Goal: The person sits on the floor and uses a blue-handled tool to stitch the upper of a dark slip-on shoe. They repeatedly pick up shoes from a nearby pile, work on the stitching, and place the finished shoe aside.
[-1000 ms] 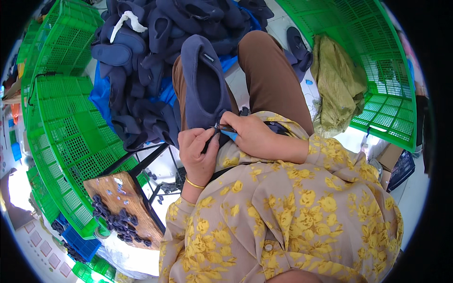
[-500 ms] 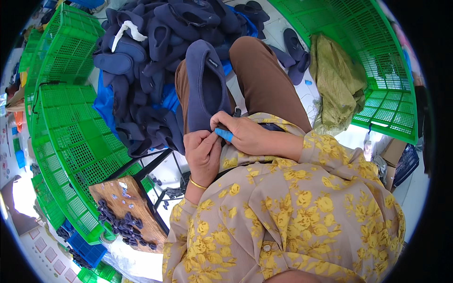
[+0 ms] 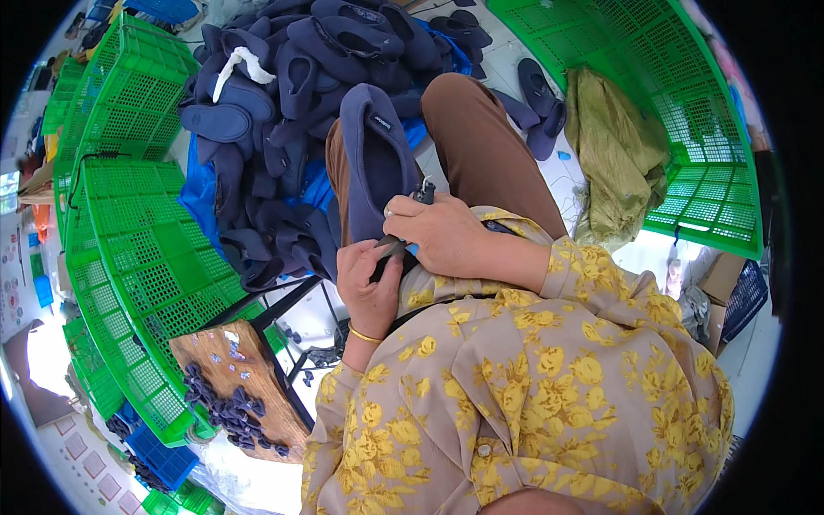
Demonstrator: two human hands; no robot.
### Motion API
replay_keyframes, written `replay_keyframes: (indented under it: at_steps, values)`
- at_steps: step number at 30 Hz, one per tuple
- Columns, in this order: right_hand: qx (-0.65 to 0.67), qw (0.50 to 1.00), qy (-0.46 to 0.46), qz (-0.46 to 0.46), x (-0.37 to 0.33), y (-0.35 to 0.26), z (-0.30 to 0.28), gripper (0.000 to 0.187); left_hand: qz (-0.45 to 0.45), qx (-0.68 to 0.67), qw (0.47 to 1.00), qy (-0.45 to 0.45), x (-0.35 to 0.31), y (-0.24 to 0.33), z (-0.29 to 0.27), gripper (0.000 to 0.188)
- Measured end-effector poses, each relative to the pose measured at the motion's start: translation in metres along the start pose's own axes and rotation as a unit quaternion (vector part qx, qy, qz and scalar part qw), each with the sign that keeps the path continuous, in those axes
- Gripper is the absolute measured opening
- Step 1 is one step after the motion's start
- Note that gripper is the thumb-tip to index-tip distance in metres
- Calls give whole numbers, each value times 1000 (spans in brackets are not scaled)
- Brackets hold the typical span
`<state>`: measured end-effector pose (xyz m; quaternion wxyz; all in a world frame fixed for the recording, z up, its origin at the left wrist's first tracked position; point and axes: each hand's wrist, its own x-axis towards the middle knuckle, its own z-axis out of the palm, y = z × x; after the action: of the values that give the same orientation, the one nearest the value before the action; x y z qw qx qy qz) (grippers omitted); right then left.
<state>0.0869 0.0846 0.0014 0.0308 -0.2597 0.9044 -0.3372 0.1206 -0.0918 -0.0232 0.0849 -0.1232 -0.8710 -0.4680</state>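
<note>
A navy fabric slipper (image 3: 360, 172) lies on my left thigh, its opening facing up and its toe pointing away from me. At its heel end, my left hand (image 3: 367, 279) is closed, with thumb and fingers pinching the edge. My right hand (image 3: 438, 232) wraps round a black-handled tool (image 3: 423, 194); the handle's end sticks out above the fist. A dark, narrow blade-like part (image 3: 390, 247) shows between the two hands at the heel. Exactly what kind of tool it is, my fingers hide. Blue tape is partly visible on a right finger.
A large heap of navy slippers (image 3: 318, 51) lies beyond my knees on blue sheeting (image 3: 199, 184). Green plastic crates (image 3: 146, 283) stand at left and right (image 3: 704, 189). An olive sack (image 3: 614, 154) slumps at right. Small dark bows (image 3: 236, 412) lie on a wooden board (image 3: 275, 386) at lower left.
My right hand has lifted and turned slightly, so the black handle and the dark blade now show. The slipper has shifted a little toward me.
</note>
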Motion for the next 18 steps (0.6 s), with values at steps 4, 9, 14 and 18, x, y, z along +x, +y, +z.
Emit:
replay_keyframes:
  at_steps: [4, 9, 14, 18]
  values:
    - [97, 992, 85, 0, 21, -8, -1, 22, 28, -1, 1000, -2, 0, 3, 2, 20]
    - [164, 980, 90, 66, 25, 1, -12, 18, 2, 1, 1000, 21, -1, 4, 4, 20]
    - [71, 995, -42, 59, 10, 3, -8, 19, -92, -38, 995, 26, -11, -4, 4, 27]
    - [104, 989, -78, 67, 12, 6, -13, 15, -88, -26, 996, 19, -10, -2, 2, 30]
